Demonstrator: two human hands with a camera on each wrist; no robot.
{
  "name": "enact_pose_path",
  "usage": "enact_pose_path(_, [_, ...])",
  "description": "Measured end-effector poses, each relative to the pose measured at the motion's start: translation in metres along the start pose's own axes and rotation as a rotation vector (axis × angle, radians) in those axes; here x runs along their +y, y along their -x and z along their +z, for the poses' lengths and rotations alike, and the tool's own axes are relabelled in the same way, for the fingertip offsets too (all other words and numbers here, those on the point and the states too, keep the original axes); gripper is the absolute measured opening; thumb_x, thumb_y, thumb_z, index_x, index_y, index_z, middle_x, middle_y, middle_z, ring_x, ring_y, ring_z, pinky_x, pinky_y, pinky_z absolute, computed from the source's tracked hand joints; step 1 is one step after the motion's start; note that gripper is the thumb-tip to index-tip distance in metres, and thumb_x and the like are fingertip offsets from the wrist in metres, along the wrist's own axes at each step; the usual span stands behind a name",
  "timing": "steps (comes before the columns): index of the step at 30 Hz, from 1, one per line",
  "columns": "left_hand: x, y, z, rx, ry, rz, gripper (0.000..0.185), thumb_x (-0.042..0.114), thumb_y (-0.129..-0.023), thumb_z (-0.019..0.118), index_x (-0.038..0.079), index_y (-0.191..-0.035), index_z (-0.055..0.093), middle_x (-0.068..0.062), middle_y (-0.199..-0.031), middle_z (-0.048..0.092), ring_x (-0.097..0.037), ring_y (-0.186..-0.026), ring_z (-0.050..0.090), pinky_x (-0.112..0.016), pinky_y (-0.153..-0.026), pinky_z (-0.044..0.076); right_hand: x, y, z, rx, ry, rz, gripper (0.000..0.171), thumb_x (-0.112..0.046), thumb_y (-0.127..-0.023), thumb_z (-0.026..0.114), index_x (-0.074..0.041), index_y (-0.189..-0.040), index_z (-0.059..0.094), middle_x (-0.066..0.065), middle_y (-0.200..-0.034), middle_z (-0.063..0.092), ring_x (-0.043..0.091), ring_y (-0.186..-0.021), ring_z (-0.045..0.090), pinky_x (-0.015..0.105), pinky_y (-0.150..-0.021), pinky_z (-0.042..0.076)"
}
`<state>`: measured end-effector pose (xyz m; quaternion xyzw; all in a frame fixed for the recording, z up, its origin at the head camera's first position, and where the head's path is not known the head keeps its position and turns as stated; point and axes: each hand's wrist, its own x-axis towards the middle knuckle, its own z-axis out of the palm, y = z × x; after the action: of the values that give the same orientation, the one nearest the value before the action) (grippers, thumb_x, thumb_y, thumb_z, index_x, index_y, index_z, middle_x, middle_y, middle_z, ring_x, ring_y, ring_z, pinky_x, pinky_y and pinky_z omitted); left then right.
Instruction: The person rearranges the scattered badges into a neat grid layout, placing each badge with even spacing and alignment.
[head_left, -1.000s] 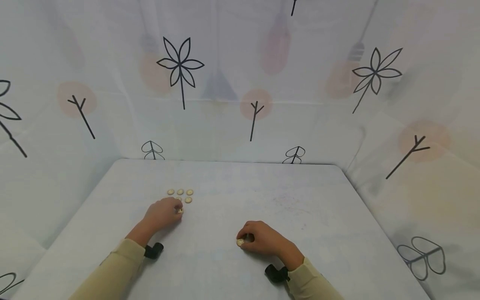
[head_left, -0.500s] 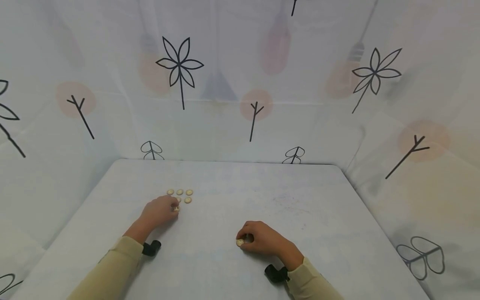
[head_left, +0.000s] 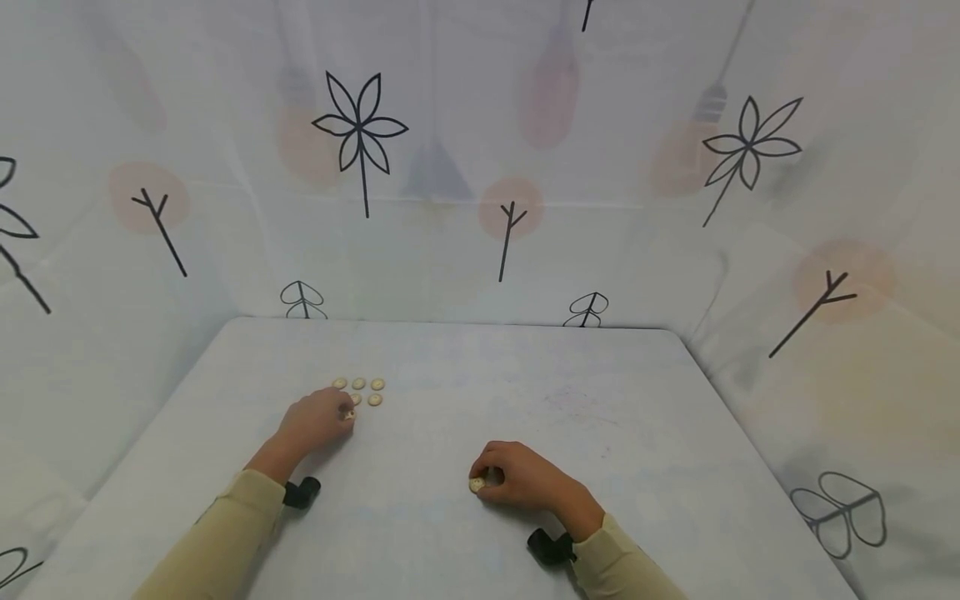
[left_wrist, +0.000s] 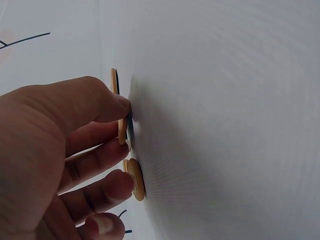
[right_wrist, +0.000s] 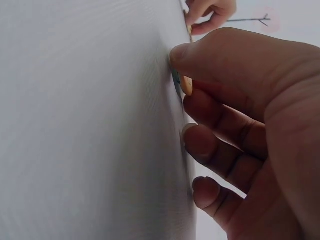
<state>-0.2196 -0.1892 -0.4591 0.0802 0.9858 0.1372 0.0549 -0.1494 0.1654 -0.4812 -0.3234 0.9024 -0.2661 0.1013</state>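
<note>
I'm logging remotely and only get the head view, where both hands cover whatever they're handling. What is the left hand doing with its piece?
Observer: The left wrist view shows the left hand pinching a tan button, tilted on edge against the white table.
Operator: Anything else beside it?
Observer: A second button lies beside the lower fingers.
Operator: And the right hand?
Observer: The right wrist view shows the right hand gripping another button at the thumb tip, against the table.
</note>
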Motion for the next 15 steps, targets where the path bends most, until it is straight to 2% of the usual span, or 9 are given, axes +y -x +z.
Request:
enact_pose_path(8, [-0.004,-0.003,0.000,-0.013,-0.004,-0.001,0.026,0.022,-0.085,0.065,0.009,-0.107,0.069,-0.006,-0.105,0.068,-0.027,-0.097,0.063,-0.049,-0.084,0.051,-0.009,-0.008,0.000,-0.002,0.036,0.004,0.015,-0.027,-0.088,0.069,-0.031,-0.102,0.070,-0.020,-0.098,0.060,-0.001,-0.081,0.051,0.018,-0.074,0.044])
enact_pose_path(15, [-0.004,-0.005,0.000,-0.034,0.013,-0.001,0.025,0.021,-0.087,0.064,0.009,-0.108,0.069,-0.008,-0.110,0.068,-0.031,-0.104,0.063,-0.050,-0.088,0.049,-0.018,-0.019,-0.001,-0.005,0.066,-0.035,0.015,-0.025,-0.088,0.068,-0.026,-0.102,0.072,-0.017,-0.097,0.061,-0.001,-0.080,0.051,0.018,-0.074,0.044])
